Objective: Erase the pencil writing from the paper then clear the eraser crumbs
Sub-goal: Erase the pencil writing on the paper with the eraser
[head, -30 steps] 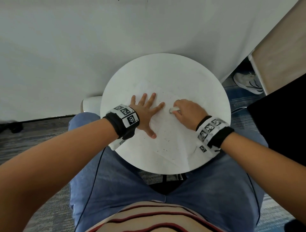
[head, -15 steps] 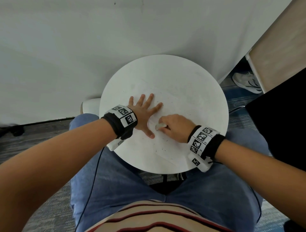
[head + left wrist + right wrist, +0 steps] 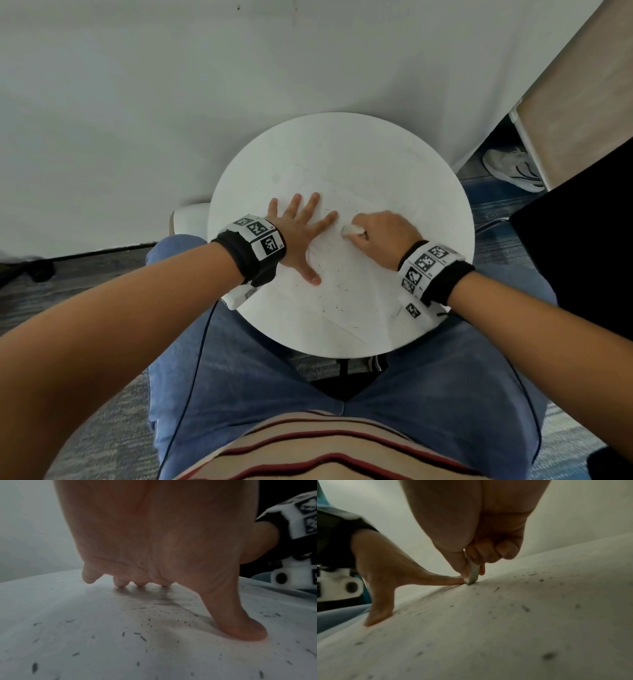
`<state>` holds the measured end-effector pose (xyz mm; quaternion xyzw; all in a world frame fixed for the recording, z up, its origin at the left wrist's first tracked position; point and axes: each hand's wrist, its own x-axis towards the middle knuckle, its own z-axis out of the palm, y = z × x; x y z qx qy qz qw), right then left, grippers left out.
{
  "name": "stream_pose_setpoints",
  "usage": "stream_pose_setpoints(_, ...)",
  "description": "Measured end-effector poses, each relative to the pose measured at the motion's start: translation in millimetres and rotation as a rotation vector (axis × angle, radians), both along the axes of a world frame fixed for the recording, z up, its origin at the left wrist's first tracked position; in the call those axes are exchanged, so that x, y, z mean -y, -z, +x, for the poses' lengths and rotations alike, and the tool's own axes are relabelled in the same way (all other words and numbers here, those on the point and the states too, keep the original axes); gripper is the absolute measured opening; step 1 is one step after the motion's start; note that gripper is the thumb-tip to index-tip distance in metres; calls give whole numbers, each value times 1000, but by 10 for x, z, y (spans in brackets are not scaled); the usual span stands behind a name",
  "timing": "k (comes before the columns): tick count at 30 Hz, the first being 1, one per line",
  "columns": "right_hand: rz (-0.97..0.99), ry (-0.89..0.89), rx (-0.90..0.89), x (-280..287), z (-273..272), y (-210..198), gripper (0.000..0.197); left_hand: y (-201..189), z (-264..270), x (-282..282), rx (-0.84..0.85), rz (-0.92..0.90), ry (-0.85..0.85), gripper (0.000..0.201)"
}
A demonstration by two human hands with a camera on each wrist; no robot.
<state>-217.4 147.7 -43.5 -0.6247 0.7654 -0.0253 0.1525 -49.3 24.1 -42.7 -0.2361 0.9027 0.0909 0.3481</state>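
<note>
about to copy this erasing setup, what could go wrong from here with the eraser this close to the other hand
1. The eraser in the right hand works almost against the left hand index fingertip, so a stroke could bump it.
2. The paper is pinned only on its left; hard rubbing might crease it.
3. Crumbs lie around the left hand, which could smear them.

A white sheet of paper [image 3: 356,274] lies flat on the round white bench [image 3: 342,150]. A small white eraser [image 3: 352,230] stands tilted, its tip on the paper's middle. Dark eraser crumbs [image 3: 337,310] are scattered across the paper, thickest below the eraser.
</note>
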Motion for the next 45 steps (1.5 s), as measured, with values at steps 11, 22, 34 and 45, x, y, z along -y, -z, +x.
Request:
stream_pose_setpoints(11,22,0,-97,62,66,-28,38,11,-10,-15,-3,0,3,140)
stream_pose_setpoints(22,5,23,-69,73,-26,2,38,-4,-8,-18,-12,2,-6,141)
stream_pose_setpoints(34,3,-14,-67,-9,-45,-17,37,6,-25,-15,-7,-5,0,142)
stream_pose_setpoints(45,-24,115,179,21,-57,-10,31,0,30,28,-53,-28,64,141)
